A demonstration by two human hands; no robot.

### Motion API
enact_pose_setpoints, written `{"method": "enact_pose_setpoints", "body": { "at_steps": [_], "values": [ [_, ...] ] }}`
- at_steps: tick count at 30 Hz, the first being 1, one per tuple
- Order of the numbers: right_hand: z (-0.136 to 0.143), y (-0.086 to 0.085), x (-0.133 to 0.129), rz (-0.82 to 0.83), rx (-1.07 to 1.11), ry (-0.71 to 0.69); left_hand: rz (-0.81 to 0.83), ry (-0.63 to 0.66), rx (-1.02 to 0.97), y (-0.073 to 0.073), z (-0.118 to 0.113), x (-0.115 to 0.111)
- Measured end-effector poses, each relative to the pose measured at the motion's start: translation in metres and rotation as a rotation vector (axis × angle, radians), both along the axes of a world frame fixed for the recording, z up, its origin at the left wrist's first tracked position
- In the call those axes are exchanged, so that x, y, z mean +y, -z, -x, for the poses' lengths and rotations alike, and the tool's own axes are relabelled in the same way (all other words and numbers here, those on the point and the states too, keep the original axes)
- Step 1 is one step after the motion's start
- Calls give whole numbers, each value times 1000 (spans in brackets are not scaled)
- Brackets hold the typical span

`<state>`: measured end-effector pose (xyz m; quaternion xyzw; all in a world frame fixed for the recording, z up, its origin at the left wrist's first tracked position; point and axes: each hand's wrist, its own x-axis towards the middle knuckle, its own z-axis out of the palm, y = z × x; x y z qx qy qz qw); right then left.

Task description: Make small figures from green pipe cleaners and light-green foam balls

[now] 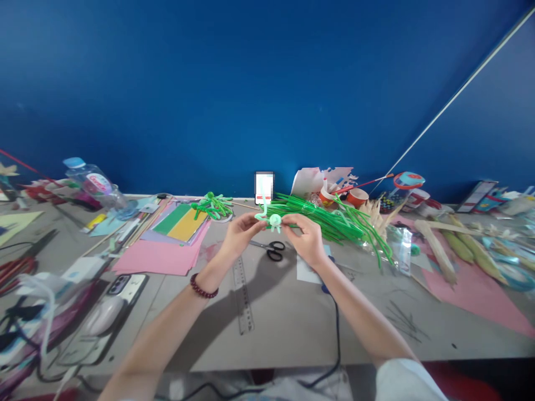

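A small pale green fuzzy piece (275,221), with a coiled round part and short ends hanging below, is held up over the middle of the table. My left hand (244,231) pinches its left side, where a long pale green stem rises upright. On its right side, the fingers of my right hand (304,236) are pressed together at the edge of the coil. Black-handled scissors (275,250) lie below my hands, and a clear ruler (242,295) is nearer the front. Bright green fuzzy stems (334,220) are heaped behind my right hand.
Curled green pieces (213,205) sit behind coloured sheets (163,256) on the left. A phone (264,189) stands against the blue wall. A bottle (94,181), another phone (121,287), red cups (357,196) and corn husks (460,245) lie around. A black cable (337,334) crosses the front edge.
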<state>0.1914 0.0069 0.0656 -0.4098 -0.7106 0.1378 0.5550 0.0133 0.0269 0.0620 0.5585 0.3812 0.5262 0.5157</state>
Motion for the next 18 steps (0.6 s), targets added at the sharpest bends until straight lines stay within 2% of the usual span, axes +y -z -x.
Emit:
{"method": "enact_pose_setpoints", "body": {
  "at_steps": [5, 11, 18],
  "values": [
    [3, 5, 1, -28, -1, -10, 67, 4, -37, -2, 0, -4],
    [4, 7, -2, -213, -46, -6, 87, 26, -116, -3, -2, -8],
    [1, 12, -1, -388, -165, -27, 55, -26, -22, -10, -3, -13]
  ]
}}
